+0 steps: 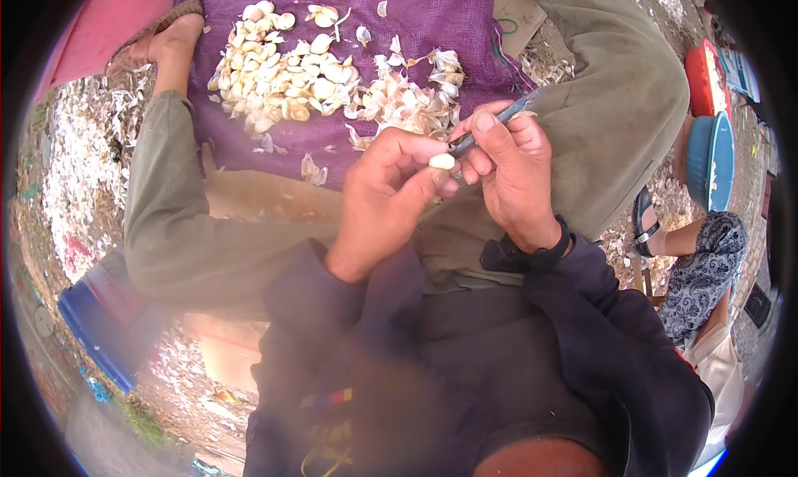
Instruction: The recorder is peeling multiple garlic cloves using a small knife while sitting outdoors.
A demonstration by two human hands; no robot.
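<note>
Between the thumb and fingers of my left hand [396, 187] is a pale peeled garlic clove [442, 161]. My right hand [514, 171] grips a small knife [495, 124], its dark blade end touching or almost touching the clove. A bit of papery skin shows by the right fingers. Beyond the hands, a purple mesh sack [399, 15] lies flat on the ground. On it are a heap of peeled garlic cloves [274, 78] to the left and a pile of unpeeled cloves and loose skins [405, 103] to the right.
Garlic skins [87, 165] litter the ground on the left. A blue plastic container [93, 321] stands at lower left, near cardboard [227, 346]. At right are a red basin [704, 78] and a blue basin [707, 159] with pale contents. Another person's patterned trouser leg [704, 271] is close by.
</note>
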